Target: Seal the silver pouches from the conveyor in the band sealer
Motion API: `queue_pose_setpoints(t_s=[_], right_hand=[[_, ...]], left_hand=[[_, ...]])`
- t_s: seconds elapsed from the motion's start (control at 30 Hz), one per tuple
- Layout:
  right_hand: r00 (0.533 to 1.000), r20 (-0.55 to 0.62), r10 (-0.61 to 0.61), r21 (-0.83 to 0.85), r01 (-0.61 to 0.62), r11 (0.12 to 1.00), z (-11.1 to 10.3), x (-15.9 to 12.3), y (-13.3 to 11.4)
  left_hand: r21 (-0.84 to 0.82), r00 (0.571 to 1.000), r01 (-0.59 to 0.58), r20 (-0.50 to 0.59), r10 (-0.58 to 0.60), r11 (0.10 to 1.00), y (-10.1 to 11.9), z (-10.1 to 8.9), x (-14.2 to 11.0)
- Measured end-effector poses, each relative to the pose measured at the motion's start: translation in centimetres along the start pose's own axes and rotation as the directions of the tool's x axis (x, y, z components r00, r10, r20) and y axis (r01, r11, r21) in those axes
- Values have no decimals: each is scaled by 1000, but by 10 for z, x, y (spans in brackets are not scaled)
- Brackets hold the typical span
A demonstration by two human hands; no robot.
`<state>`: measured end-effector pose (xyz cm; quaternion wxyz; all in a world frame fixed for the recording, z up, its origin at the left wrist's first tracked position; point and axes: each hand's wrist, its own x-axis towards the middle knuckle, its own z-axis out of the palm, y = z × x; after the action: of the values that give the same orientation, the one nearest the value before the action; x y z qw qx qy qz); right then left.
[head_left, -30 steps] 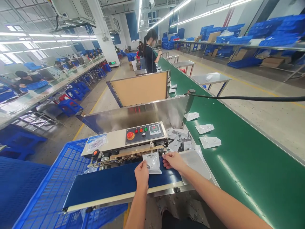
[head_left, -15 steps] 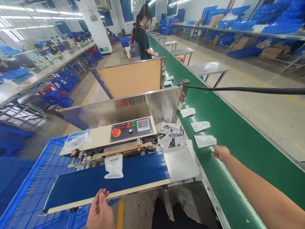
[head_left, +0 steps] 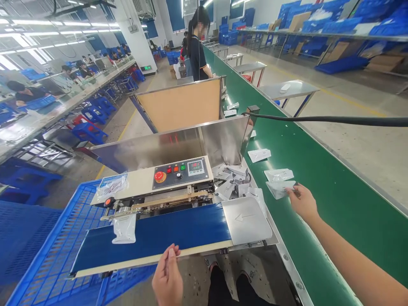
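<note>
My right hand [head_left: 302, 202] reaches over the green conveyor belt [head_left: 321, 199] and pinches the edge of a clear plastic pouch [head_left: 279, 188], lifting it off the belt. My left hand [head_left: 168, 277] hovers below the front edge of the sealing machine's blue belt [head_left: 165, 231], fingers loosely extended, holding nothing. Another clear pouch [head_left: 124, 228] rides at the left end of that blue belt under the sealer's jaws. The sealer's control panel [head_left: 180, 171] has a red button and a digital display.
More pouches lie on the green belt [head_left: 278, 174], [head_left: 259, 154] and several are heaped beside the sealer [head_left: 232, 180]. A blue crate [head_left: 54, 259] sits under the sealer's left end. A black cable [head_left: 334, 120] crosses above the belt. A person [head_left: 197, 53] stands farther up the line.
The pouch I fed into the sealer has travelled left along the blue belt. My right hand went out to the green belt and took a pouch. My left hand drew back.
</note>
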<state>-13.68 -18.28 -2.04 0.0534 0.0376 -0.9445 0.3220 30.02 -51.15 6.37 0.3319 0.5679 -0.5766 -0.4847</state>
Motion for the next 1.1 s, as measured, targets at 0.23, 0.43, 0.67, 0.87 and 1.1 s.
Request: queue_pose_setpoints(t_s=[0.23,0.43,0.67,0.87,1.1], right_hand=[[930,160,-331,281,279,918,-92,-83,-138],[673,495,-550,604,189,774,-95,-147,-206],[841,516,-164,604,-221,765,-32,-203,-185],[857,511,73,570,-401,717,1,-188,-191],[747,625,226,559,-631,539,28,-146,-223]], left_hand=[[-39,830,-212,521,201,977,62,94,-23],[-188,540,-300,775,329,935,96,132,-43],[-120,646,-163,737,198,979,52,118,-39],[-111,700,12,711,71,994,43,137,-8],[-167,705,461,665,-245,871,45,180,23]])
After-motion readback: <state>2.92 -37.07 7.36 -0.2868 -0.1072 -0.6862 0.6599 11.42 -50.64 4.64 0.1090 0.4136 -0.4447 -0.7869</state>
